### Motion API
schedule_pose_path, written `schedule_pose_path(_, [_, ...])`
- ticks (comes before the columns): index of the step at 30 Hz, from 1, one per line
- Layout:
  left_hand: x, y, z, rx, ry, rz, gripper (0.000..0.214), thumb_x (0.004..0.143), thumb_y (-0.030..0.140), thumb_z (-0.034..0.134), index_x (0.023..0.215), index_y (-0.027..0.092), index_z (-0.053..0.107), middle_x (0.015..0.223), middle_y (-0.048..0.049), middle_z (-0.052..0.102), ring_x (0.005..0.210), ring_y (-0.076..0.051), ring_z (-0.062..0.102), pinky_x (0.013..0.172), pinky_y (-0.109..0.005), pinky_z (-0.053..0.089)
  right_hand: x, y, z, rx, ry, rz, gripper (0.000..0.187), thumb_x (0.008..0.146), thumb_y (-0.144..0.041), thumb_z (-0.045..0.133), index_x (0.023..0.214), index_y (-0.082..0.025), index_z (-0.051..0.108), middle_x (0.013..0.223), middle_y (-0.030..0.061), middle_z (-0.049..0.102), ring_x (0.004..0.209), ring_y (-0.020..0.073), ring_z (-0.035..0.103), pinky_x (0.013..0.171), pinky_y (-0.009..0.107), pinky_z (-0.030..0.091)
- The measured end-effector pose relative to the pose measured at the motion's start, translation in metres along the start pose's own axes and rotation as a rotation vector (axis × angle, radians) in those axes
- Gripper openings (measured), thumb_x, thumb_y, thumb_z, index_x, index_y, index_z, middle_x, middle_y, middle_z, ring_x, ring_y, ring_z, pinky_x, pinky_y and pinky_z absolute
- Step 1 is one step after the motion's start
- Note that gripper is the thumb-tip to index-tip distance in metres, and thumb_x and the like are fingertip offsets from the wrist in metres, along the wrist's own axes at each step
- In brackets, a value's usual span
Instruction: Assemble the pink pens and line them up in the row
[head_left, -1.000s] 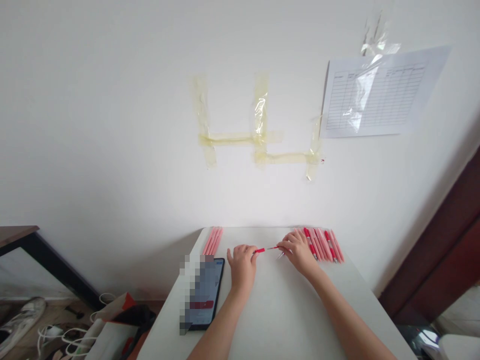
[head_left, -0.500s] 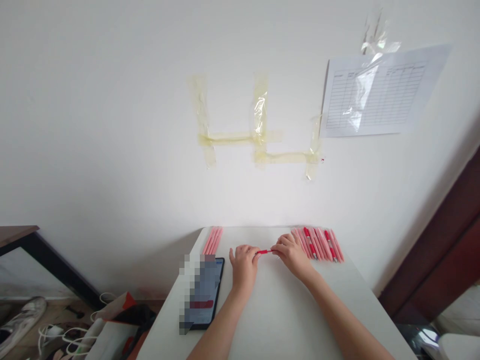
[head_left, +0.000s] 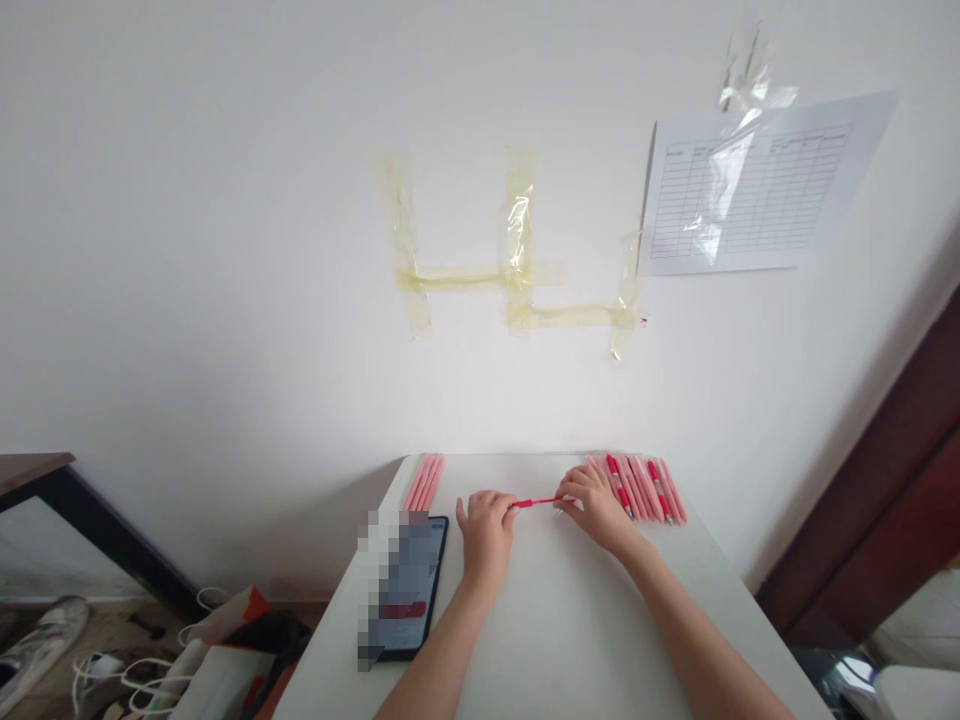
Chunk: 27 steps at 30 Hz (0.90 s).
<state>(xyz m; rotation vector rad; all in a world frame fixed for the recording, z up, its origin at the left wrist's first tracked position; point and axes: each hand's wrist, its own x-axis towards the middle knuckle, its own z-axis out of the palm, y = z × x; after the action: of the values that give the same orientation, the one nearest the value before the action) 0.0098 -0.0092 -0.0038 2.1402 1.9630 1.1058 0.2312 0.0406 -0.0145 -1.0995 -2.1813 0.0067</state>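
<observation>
While a black smartphone [head_left: 409,590] is lying at the lower left of the white tabletop [head_left: 555,620], below a small bundle of pale pink plastic tubes [head_left: 425,482], the left hand [head_left: 486,530] is curling its fingers shut around one end of a thin red plastic rod [head_left: 541,501] in the lower middle of the frame. The right hand [head_left: 596,505] is pinching the rod's other end between closed fingertips, just beside a row of pink and red pens [head_left: 645,488] lying further right.

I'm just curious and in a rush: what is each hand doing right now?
Left hand: closed, pinching one end of the thin red pen part.
Right hand: closed, pinching its other end, beside the pink pens.
</observation>
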Motion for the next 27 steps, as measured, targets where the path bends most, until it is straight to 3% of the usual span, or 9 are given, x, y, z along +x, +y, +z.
schedule_pose_path(5, [0.000,0.002,0.000,-0.013,-0.028,0.017,0.016,0.090,0.022,0.063,0.096,0.030,0.074,0.102,-0.0007,0.073,0.112,-0.023,0.059,0.119,-0.062,0.022,0.002,-0.008,0.005,0.000,-0.002,-0.031,0.006,0.093,-0.025,0.070,0.090,-0.027,0.075,0.097,0.0053,0.070,0.103,0.0269,0.058,0.098,0.049,0.045])
schedule_pose_path(18, [-0.002,-0.002,-0.001,-0.058,-0.036,0.053,0.015,0.090,0.022,0.063,0.095,0.032,0.074,0.098,0.0003,0.072,0.113,-0.023,0.058,0.121,-0.063,0.018,0.005,-0.014,0.018,0.044,0.075,-0.061,0.008,0.090,-0.021,0.073,0.085,-0.027,0.075,0.092,0.0041,0.068,0.111,0.0280,0.056,0.103,0.052,0.043])
schedule_pose_path(27, [-0.003,-0.001,0.004,0.010,-0.096,0.051,0.030,0.091,0.018,0.058,0.106,0.038,0.075,0.103,-0.0007,0.071,0.113,-0.024,0.055,0.119,-0.066,0.021,0.005,-0.013,0.015,0.039,0.080,-0.050,0.005,0.093,-0.024,0.070,0.091,-0.026,0.074,0.097,0.0058,0.068,0.108,0.0282,0.056,0.098,0.050,0.047])
